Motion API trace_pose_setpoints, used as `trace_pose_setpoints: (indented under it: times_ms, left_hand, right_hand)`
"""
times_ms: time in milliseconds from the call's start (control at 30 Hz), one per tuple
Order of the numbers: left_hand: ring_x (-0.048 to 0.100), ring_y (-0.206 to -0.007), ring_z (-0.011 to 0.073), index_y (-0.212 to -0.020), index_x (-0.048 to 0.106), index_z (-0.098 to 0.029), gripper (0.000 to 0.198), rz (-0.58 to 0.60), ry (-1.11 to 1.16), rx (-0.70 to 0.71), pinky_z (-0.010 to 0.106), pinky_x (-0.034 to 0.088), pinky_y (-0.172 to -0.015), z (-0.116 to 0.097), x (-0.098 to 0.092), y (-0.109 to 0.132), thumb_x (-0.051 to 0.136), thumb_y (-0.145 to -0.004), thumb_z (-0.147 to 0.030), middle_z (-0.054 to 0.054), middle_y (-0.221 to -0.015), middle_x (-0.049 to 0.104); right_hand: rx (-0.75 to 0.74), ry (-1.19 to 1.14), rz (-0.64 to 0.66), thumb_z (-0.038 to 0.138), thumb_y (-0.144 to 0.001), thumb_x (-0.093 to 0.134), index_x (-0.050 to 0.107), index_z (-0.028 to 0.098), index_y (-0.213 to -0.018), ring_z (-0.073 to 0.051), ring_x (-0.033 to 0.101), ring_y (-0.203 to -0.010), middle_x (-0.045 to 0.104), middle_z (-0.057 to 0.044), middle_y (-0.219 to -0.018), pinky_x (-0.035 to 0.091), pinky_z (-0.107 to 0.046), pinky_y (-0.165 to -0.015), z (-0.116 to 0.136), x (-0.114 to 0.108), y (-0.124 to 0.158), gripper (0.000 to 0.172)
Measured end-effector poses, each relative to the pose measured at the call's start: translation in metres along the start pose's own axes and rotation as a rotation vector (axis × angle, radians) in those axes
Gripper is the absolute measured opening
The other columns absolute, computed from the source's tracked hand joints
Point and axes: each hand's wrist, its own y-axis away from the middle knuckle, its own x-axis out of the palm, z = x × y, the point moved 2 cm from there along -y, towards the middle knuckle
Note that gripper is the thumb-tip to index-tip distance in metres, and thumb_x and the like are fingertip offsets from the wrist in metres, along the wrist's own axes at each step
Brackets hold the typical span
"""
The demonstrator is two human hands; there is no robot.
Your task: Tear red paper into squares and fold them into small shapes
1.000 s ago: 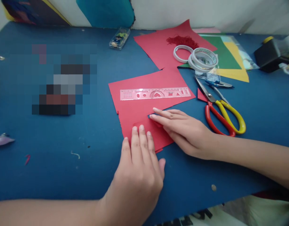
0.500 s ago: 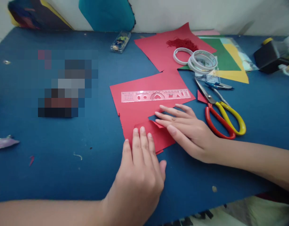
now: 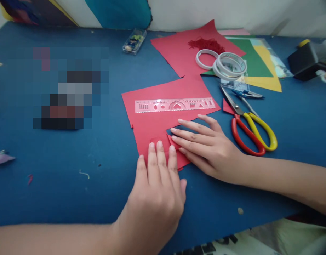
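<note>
A red paper sheet [image 3: 163, 124] lies on the blue table [image 3: 72, 177] with a clear pink ruler [image 3: 175, 105] across its top. My left hand [image 3: 157, 191] lies flat, fingers together, pressing the folded lower part of the sheet. My right hand [image 3: 205, 147] comes in from the right with its fingers stretched out, their tips pressing a small folded red flap [image 3: 171, 141] beside my left fingertips. Neither hand grips anything.
Red-and-yellow scissors [image 3: 249, 127] lie right of my right hand. Behind them are tape rolls [image 3: 226, 65], a second red sheet [image 3: 184, 49], green and yellow paper [image 3: 258, 67], a clear small box [image 3: 135, 41] and a black device [image 3: 307, 62] at far right.
My right hand has slid a little left and toward me along the folded flap. My left hand has stayed pressed in place.
</note>
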Motion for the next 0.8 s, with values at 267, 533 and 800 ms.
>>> trace_pose_setpoints:
  times_ms: [267, 533, 800]
  left_hand:
    - [0.066, -0.094, 0.0416, -0.108, 0.065, 0.005, 0.039, -0.031, -0.01, 0.029, 0.041, 0.06, -0.06, 0.001, -0.004, -0.003, 0.048, -0.088, -0.024, 0.033, -0.106, 0.062]
    - [0.067, -0.091, 0.0401, -0.104, 0.065, 0.008, 0.039, -0.042, -0.028, 0.055, 0.04, 0.06, -0.058, 0.001, -0.003, -0.003, 0.05, -0.086, -0.024, 0.031, -0.104, 0.064]
    - [0.063, -0.102, 0.0409, -0.103, 0.064, 0.008, 0.036, -0.011, 0.05, 0.103, 0.044, 0.059, -0.071, -0.001, -0.001, -0.007, 0.052, -0.082, -0.018, 0.031, -0.11, 0.064]
  right_hand:
    - [0.045, -0.026, 0.033, 0.02, -0.094, 0.045, 0.06, 0.021, -0.121, -0.022, 0.048, -0.127, 0.058, -0.006, -0.129, 0.029, -0.049, -0.108, -0.001, 0.001, -0.001, 0.031]
    - [0.078, -0.022, 0.017, 0.027, -0.093, 0.05, 0.058, 0.019, -0.123, -0.023, 0.05, -0.125, 0.061, -0.008, -0.126, 0.029, -0.05, -0.108, -0.003, 0.001, -0.002, 0.032]
    - [0.209, 0.021, -0.04, 0.026, -0.094, 0.048, 0.064, 0.024, -0.112, -0.026, 0.05, -0.125, 0.063, -0.001, -0.122, 0.031, -0.052, -0.106, -0.011, 0.005, -0.01, 0.025]
